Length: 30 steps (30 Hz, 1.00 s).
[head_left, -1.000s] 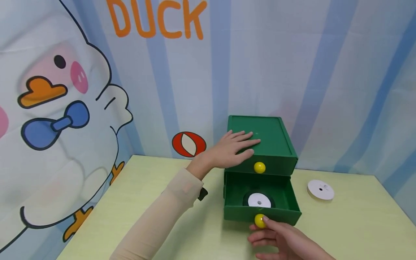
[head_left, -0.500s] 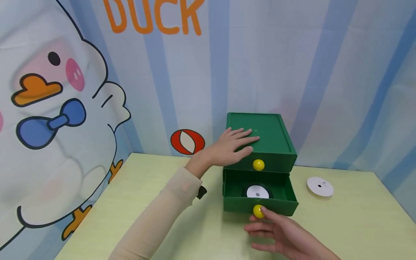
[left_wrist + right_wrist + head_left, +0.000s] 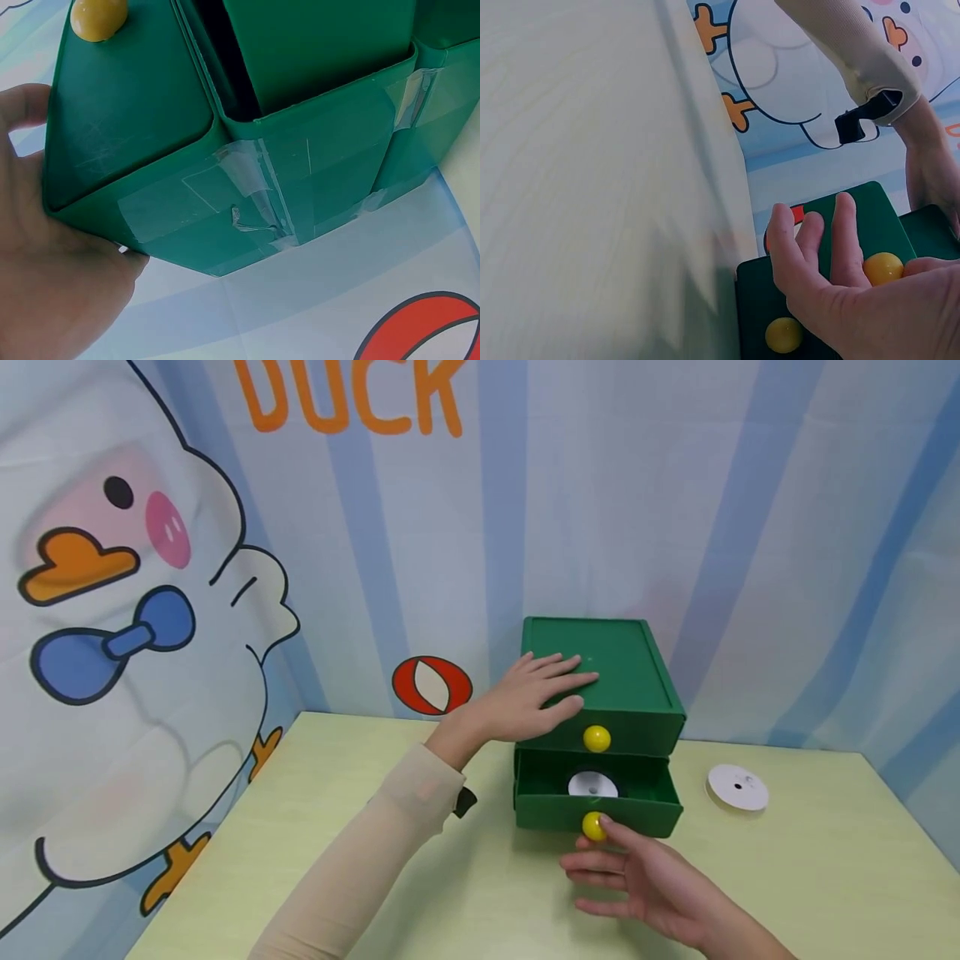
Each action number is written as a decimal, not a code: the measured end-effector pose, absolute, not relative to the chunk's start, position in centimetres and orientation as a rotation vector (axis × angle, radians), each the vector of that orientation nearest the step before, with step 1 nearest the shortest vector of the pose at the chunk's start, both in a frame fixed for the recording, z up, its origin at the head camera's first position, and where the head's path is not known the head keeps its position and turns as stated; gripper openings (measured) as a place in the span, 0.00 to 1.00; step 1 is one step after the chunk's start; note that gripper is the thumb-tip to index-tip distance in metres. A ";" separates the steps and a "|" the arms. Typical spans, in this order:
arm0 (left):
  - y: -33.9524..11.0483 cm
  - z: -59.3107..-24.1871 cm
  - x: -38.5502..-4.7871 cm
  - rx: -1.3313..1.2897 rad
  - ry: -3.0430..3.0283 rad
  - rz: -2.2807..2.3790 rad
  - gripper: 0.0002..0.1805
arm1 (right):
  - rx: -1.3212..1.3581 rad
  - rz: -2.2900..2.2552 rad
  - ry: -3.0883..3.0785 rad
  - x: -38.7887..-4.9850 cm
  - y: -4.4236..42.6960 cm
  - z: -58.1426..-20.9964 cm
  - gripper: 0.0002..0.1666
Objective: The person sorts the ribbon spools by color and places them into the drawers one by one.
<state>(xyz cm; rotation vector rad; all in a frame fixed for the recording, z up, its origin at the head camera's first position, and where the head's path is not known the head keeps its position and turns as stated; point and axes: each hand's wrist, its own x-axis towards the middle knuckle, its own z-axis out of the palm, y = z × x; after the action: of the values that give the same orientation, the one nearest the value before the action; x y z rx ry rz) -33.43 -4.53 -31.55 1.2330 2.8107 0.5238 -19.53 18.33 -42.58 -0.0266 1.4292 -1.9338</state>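
A green drawer cabinet [image 3: 626, 652] stands at the back of the table. My left hand [image 3: 528, 697] lies on its top with fingers spread, and the left wrist view shows its thumb around the cabinet's edge. Below the shut upper drawer, a lower drawer [image 3: 540, 812] is pulled partly out. My right hand [image 3: 645, 877] pinches that drawer's yellow knob [image 3: 593, 827] between thumb and index finger, other fingers extended. Inside the drawer lies a round spool [image 3: 588, 783], white-faced with a black rim, partly hidden by the drawer front.
A white spool [image 3: 738, 787] lies flat on the pale table [image 3: 817, 860], right of the cabinet. In the right wrist view another yellow knob [image 3: 784, 335] shows on a further drawer. Clear tape [image 3: 255, 187] joins the cabinet's sections. A printed duck curtain [image 3: 600, 493] hangs close behind.
The lower drawer has slid inward, away from me, with my right hand following on its knob. The spool inside shows less. My left hand stays on the cabinet top.
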 end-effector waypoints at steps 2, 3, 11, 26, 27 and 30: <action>-4.5 -31.5 -33.4 1.235 2.805 0.524 0.30 | -0.022 -1.935 1.444 -19.8 18.3 -42.6 0.31; -4.5 -31.5 -33.4 1.236 2.803 0.525 0.30 | -0.021 -1.934 1.454 -19.9 18.2 -42.5 0.31; -4.6 -31.4 -33.5 1.231 2.806 0.537 0.31 | -0.038 -1.926 1.534 -20.9 17.9 -42.6 0.33; -4.6 -31.4 -33.4 1.238 2.796 0.532 0.30 | -0.053 -2.022 1.429 -22.8 17.6 -42.3 0.26; -4.6 -31.4 -33.4 1.238 2.796 0.534 0.30 | -0.054 -2.031 1.417 -22.8 17.5 -42.3 0.26; -4.6 -31.4 -33.4 1.240 2.796 0.535 0.30 | -0.049 -2.055 1.377 -23.0 17.4 -42.3 0.25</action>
<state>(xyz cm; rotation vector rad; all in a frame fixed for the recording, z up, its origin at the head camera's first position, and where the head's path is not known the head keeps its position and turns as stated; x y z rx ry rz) -33.36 -4.59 -31.41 1.2400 2.7964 0.5352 -23.03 17.44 -42.27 -0.0487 1.3773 -2.0555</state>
